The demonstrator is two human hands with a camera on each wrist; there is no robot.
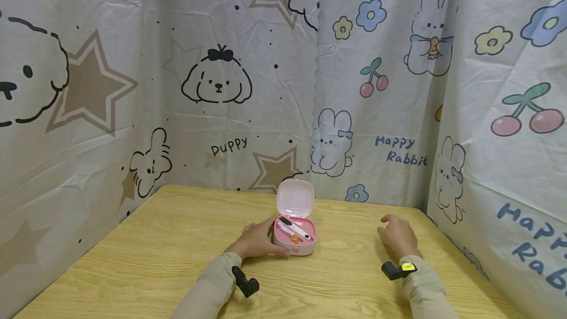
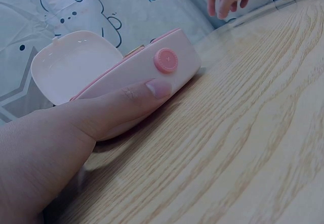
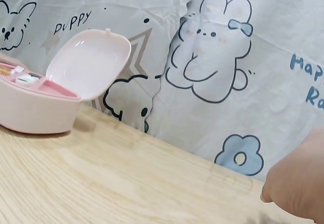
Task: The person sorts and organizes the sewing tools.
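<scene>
A small pink box (image 1: pixel 294 249) with its lid (image 1: pixel 295 198) raised stands on the wooden table. Inside lie a slim white stick with a black end (image 1: pixel 301 230), a pale pink-and-white stick (image 1: pixel 284 231) and a small orange piece (image 1: pixel 295 239). My left hand (image 1: pixel 257 241) holds the box from its left side. In the left wrist view the thumb (image 2: pixel 126 100) lies along the front wall, below the round pink button (image 2: pixel 166 60); the other fingers are hidden behind the box. Away to the right, my right hand (image 1: pixel 398 235) is over the table with loosely bent fingers, holding nothing.
The light wooden table (image 1: pixel 177 240) reaches back to printed curtains (image 1: pixel 221 127) that hang behind it and on both sides. A black wrist camera (image 1: pixel 245 282) sits at the left cuff, another (image 1: pixel 392 271) at the right cuff.
</scene>
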